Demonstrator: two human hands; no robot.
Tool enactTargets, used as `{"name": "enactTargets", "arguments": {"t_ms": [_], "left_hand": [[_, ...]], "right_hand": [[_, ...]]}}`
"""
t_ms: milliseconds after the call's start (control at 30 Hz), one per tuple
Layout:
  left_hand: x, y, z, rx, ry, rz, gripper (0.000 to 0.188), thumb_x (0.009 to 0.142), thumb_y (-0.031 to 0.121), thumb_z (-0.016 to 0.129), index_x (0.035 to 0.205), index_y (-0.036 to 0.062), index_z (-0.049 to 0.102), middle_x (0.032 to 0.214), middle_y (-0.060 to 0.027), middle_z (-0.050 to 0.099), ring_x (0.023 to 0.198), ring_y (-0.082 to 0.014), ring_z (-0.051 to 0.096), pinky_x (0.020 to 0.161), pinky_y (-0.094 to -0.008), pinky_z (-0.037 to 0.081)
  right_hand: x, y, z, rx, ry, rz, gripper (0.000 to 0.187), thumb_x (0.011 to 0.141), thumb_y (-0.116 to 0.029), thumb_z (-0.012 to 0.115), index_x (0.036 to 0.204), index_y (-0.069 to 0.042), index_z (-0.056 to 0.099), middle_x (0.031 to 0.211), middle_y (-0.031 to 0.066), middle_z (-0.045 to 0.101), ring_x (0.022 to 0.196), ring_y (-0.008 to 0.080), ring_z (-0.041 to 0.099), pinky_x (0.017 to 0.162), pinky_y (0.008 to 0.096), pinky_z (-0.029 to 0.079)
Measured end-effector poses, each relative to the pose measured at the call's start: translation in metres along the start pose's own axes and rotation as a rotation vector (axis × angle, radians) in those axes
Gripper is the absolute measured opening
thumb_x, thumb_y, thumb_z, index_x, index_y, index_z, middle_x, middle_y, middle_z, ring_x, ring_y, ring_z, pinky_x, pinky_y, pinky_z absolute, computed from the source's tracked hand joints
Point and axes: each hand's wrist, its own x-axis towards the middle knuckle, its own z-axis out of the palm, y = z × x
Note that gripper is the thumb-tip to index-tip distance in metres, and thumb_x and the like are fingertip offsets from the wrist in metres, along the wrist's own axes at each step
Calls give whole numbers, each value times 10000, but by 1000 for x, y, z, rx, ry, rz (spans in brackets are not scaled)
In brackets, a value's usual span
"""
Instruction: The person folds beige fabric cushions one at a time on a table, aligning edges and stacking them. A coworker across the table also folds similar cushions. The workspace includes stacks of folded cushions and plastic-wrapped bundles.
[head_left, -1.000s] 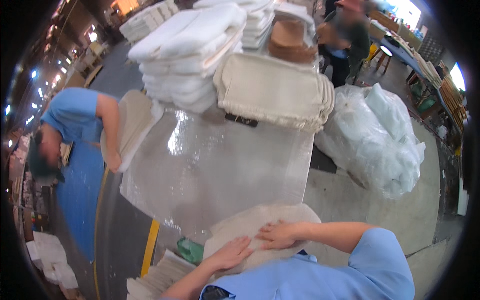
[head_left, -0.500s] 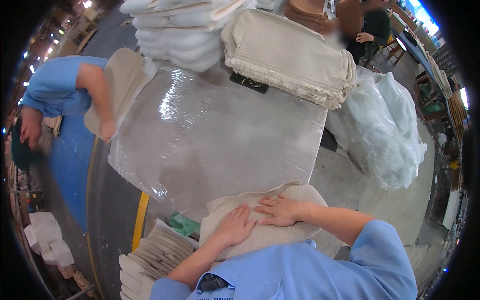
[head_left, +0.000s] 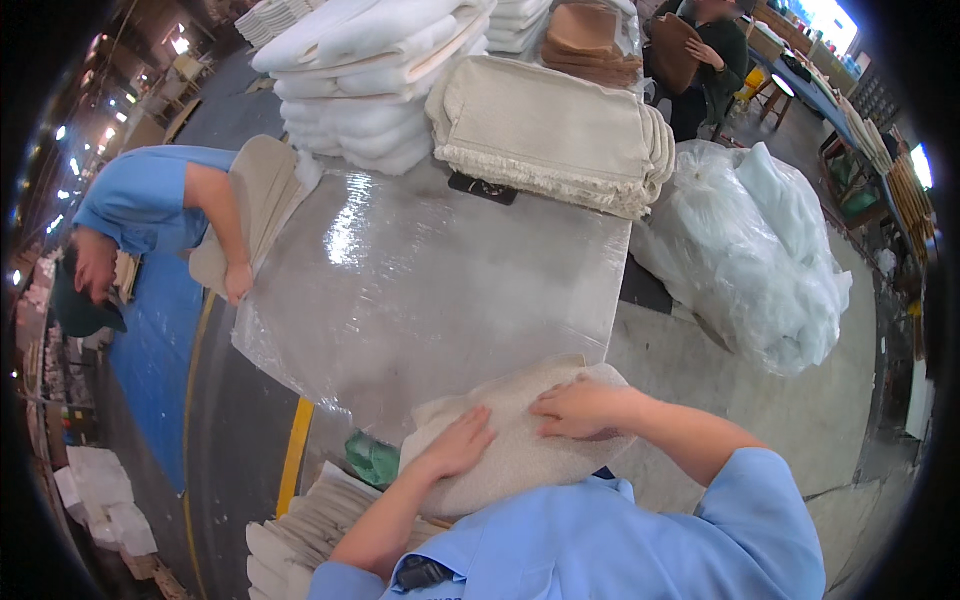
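Note:
A beige fabric cushion (head_left: 510, 465) lies between my body and the near edge of the plastic-covered table (head_left: 440, 300). A loose flap of its cloth rises at the far side. My left hand (head_left: 458, 443) rests flat on the cushion's left part, fingers stretched toward the far side. On the right part lies my right hand (head_left: 585, 408), palm down, its fingers pointing left and slightly bent; the thumb is mostly hidden. Neither hand grips the cloth. Low on the left, beside my left forearm, is a stack of beige cushions (head_left: 330, 525).
Folded beige fabric (head_left: 550, 130) and white padding (head_left: 385, 90) are stacked at the table's far side. A large plastic-wrapped bundle (head_left: 750, 250) stands right. Another person (head_left: 150, 200) in blue holds beige cushions at the left; a seated person (head_left: 705, 60) holds a brown piece far right.
My hands have moved apart on the cushion, the right one sliding rightward with its fingers more bent. My view has shifted slightly. The seated person's brown piece is now lower.

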Motion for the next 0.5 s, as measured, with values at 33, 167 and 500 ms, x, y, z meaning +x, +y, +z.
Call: {"name": "enactTargets", "arguments": {"t_ms": [33,167,500], "left_hand": [[-1,-2,2,-14,12,-19,691,1134,437,419,1645,-26,366,1743,-218,310,1628,-331,280,1334,-403,212],[2,4,-5,-25,60,5,658,1125,398,480,1650,14,382,1720,-199,374,1604,-328,339,1319,-396,253],[-86,-40,-21,-433,465,-637,774,976,513,746,1514,-11,559,1441,-241,630,1286,-329,647,1069,-429,528]], "right_hand": [[-12,4,-4,-39,-8,29,629,1093,-510,483,1590,-127,521,1639,110,512,1501,332,482,1249,558,325],[-16,57,13,97,164,244,642,1075,-517,519,1584,-126,527,1552,97,607,1426,355,563,1202,483,413],[-112,68,55,1485,381,437,879,1023,-608,610,1711,-168,285,1516,209,573,1300,380,635,1099,541,508]]}}
